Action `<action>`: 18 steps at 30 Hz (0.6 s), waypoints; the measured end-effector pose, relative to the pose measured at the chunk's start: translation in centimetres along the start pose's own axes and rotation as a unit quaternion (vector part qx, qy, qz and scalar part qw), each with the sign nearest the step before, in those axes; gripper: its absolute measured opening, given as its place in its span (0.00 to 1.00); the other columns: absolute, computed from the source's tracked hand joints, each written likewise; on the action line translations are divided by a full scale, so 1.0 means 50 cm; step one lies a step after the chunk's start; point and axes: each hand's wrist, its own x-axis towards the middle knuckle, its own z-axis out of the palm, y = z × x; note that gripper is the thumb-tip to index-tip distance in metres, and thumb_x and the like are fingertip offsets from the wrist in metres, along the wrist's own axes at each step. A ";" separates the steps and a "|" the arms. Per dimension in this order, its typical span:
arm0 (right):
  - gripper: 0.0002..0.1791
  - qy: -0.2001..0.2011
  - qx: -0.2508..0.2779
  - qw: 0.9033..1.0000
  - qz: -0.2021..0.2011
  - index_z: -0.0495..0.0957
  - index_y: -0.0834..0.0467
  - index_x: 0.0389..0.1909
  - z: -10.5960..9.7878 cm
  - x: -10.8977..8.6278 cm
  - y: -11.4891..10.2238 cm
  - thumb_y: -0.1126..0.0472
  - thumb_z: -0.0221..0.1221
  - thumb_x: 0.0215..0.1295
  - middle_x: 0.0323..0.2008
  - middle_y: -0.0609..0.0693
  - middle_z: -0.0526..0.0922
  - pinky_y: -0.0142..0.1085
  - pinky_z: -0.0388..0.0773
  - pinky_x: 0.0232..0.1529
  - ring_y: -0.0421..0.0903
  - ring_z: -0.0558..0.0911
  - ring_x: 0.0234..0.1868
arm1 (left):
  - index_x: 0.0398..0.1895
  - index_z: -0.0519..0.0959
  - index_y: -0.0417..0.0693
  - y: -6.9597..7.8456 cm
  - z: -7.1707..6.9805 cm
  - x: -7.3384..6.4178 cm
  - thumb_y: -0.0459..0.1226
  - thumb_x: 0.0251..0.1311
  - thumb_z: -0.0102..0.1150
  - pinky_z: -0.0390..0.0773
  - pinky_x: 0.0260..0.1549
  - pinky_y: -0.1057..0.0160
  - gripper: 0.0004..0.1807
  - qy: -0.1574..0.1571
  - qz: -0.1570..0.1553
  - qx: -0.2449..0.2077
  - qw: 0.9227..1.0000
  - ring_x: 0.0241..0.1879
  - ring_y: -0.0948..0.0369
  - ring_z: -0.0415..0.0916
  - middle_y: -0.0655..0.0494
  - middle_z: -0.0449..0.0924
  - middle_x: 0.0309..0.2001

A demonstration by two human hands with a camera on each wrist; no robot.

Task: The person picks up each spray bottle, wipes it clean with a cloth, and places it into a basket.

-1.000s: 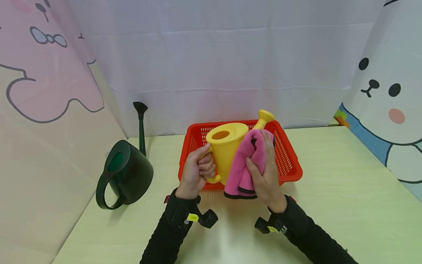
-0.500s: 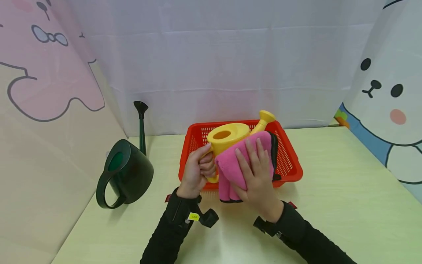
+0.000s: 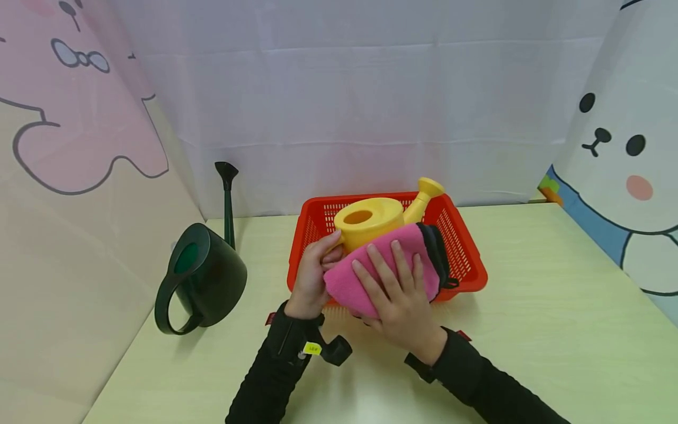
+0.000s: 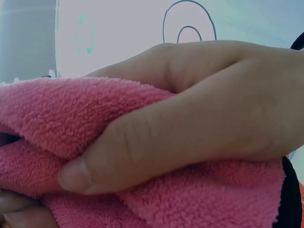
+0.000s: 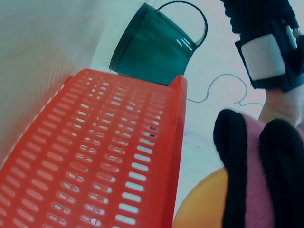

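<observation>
My left hand (image 3: 309, 282) grips the handle of a yellow watering can (image 3: 373, 218), which is upright at the near side of a red basket; its spout points up to the right. A pink towel (image 3: 344, 282) with black edging is pressed against the can's near side and hides its lower body. My right hand (image 3: 405, 315) holds the towel, fingers spread across it. In the left wrist view, a thumb presses the towel (image 4: 213, 194) from its other side. The right wrist view shows the towel's black edge (image 5: 232, 166) beside the yellow can (image 5: 204, 204).
The red mesh basket (image 3: 468, 262) stands at the table's back edge. On the left, a dark green watering can (image 3: 219, 282) is tilted, spout upward, near the side curtain. A white curtain (image 3: 339, 118) hangs behind the table (image 3: 556, 318).
My right hand has moved left and down with the towel, from near the spout across the can's near side, and its fingers have spread. The left hand has stayed on the handle.
</observation>
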 end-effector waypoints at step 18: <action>0.33 0.092 0.380 0.882 0.263 0.48 0.67 0.67 -0.014 0.020 0.046 0.60 0.48 0.65 0.66 0.53 0.57 0.31 0.62 0.64 0.47 0.59 0.65 | 0.07 0.56 0.55 0.009 -0.002 -0.005 0.39 0.69 0.31 0.54 0.12 0.72 0.26 -0.025 0.014 0.033 0.999 0.08 0.68 0.53 0.66 0.56 0.08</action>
